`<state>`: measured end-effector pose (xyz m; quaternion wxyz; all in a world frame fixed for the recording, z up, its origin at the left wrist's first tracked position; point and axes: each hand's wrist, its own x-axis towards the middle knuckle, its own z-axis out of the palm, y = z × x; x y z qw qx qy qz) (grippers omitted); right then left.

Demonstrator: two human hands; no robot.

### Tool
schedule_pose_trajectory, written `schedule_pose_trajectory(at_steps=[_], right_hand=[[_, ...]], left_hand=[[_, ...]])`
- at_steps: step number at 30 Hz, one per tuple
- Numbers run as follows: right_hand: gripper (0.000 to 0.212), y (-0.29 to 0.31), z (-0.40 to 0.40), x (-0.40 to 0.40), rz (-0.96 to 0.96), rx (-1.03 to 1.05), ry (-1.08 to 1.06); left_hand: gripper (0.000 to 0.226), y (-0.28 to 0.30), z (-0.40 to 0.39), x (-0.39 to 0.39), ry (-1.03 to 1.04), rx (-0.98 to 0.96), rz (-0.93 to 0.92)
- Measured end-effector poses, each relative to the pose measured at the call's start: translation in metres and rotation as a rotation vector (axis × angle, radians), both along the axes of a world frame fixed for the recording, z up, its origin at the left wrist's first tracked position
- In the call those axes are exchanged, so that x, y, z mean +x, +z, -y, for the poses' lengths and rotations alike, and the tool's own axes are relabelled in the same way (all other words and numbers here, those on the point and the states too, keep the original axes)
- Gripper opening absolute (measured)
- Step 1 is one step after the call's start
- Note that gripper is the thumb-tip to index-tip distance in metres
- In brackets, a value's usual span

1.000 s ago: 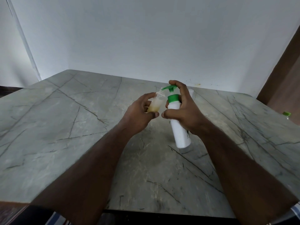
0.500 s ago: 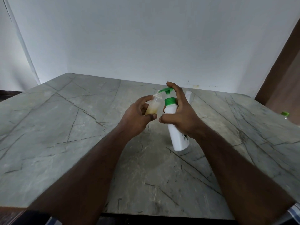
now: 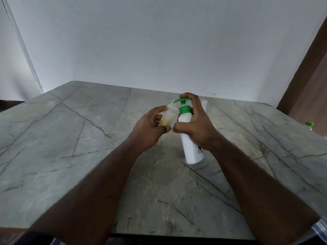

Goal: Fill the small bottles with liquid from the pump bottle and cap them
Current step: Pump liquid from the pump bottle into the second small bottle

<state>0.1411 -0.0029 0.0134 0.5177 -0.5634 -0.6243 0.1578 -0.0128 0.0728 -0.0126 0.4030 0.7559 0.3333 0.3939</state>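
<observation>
The grey veined stone worktop looks hard and slick. Above it the right hand wraps the smooth white plastic pump bottle with green pump head, forefinger atop the pump. The left hand pinches the small clear plastic bottle, partly filled with yellowish liquid, its mouth at the spout. It probably handles light and slippery; hold it mid-body.

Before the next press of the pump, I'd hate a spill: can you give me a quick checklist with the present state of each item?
1. Green pump spout at the mouth of the small clear plastic bottle: ok.
2. Left hand grips the small bottle: ok.
3. Right hand holds the white pump bottle, finger on the pump head: ok.
4. Room left in the small bottle, yellowish liquid only in its lower part: ok.
5. Cap within reach: cannot tell.
</observation>
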Motion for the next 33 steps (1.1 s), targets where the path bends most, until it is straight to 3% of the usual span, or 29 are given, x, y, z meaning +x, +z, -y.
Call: schedule_pose_trajectory(at_steps=[33], right_hand=[[0.094, -0.0016, -0.0043, 0.0014, 0.016, -0.017, 0.009]], left_hand=[[0.066, 0.0007, 0.0, 0.0012, 0.004, -0.009, 0.0]])
